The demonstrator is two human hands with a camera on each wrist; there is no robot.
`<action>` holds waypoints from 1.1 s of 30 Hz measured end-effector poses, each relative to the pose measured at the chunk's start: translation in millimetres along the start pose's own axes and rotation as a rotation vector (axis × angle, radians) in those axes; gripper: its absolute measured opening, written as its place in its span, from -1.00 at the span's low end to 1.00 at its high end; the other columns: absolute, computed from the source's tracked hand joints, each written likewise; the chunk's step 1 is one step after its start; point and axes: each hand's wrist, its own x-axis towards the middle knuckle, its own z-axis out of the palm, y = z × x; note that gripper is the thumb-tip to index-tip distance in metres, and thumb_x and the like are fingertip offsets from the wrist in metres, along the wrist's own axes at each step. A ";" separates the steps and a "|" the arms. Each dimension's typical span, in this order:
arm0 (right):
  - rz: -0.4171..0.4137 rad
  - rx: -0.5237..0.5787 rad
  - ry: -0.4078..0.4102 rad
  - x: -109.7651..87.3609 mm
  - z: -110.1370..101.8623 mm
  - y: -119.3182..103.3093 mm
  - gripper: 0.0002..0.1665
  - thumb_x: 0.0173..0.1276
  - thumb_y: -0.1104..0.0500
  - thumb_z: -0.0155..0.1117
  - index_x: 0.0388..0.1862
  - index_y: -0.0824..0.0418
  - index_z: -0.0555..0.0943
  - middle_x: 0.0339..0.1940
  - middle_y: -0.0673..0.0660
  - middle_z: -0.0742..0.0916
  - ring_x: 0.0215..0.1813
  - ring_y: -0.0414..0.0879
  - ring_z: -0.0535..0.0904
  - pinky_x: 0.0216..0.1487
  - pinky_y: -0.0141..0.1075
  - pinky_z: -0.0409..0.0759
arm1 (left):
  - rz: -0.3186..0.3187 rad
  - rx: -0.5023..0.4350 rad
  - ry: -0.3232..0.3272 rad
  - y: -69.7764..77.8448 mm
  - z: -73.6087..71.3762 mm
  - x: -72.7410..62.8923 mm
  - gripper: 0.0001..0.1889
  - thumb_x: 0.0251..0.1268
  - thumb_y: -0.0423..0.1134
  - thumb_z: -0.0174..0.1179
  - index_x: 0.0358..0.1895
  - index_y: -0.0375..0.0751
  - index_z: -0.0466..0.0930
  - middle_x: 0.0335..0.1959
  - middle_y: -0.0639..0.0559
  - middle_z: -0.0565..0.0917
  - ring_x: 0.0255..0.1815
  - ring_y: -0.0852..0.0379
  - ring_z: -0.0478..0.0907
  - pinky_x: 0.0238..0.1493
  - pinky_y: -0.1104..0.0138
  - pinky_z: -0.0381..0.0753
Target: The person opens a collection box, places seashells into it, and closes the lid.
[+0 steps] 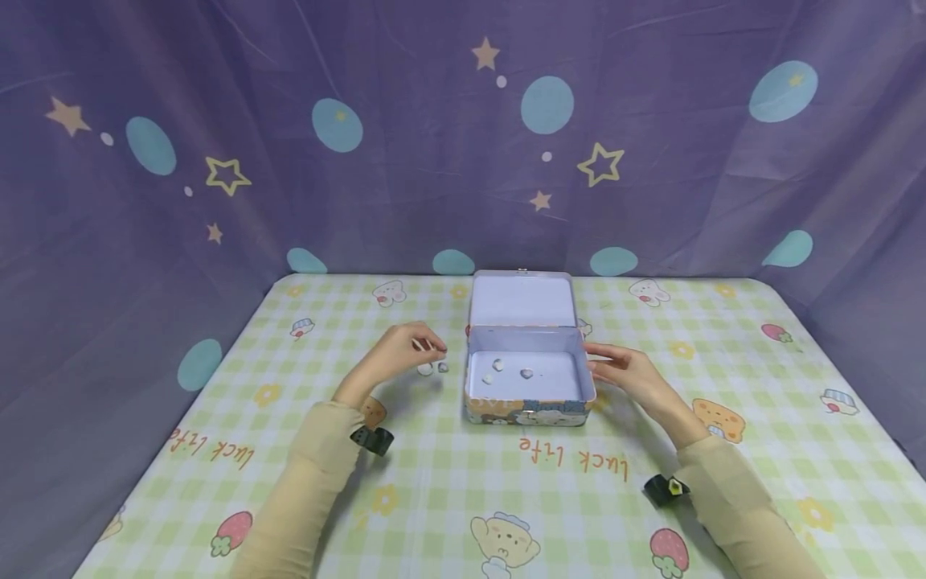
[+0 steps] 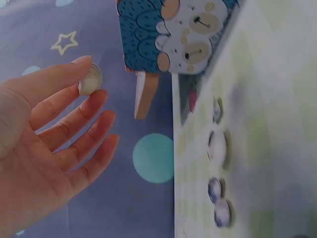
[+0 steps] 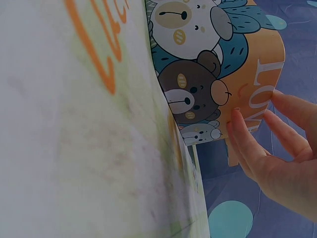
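Note:
My left hand is over the cloth to the left of an open tin box. Between its thumb and fingertip it pinches a small pale seashell, the other fingers loosely bent. Below it, several more shells lie in a row on the cloth. Inside the box, three small shells rest on the white bottom, and its lid stands raised at the back. My right hand is at the box's right side, its extended fingertips touching the printed wall near the rim.
A green-checked tablecloth with cartoon prints covers the table. Behind the table hangs a purple curtain with stars and blue dots. Each wrist wears a dark strapped camera.

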 end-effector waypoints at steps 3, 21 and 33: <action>0.003 -0.004 0.000 -0.2 0.1 -0.9 -0.35 0.20 0.10 0.20 0.21 0.38 0.31 0.14 0.36 0.45 -0.07 -0.19 0.56 -0.07 -0.40 0.50 | 0.019 -0.015 -0.008 4.5 2.8 5.3 -0.88 0.04 -0.28 0.24 -0.33 -0.21 0.65 -0.39 0.05 0.59 -0.38 0.19 0.50 -0.28 0.38 0.51; 0.007 -0.007 -0.007 -0.8 0.2 -1.9 -0.35 0.20 0.09 0.20 0.22 0.36 0.31 0.16 0.34 0.44 0.01 -0.09 0.52 -0.05 -0.40 0.49 | 0.147 -0.043 -0.040 29.6 24.7 28.4 -0.88 0.00 -0.31 0.26 -0.36 -0.25 0.65 -0.40 0.02 0.60 -0.38 0.18 0.47 -0.30 0.44 0.49; 0.015 -0.042 0.000 -0.6 0.2 -1.9 -0.34 0.21 0.06 0.19 0.22 0.35 0.31 0.15 0.33 0.46 0.03 0.01 0.50 -0.05 -0.38 0.49 | 0.186 -0.067 -0.082 41.1 38.6 38.6 -0.88 -0.01 -0.31 0.27 -0.35 -0.24 0.66 -0.45 0.05 0.58 -0.43 0.22 0.45 -0.32 0.46 0.47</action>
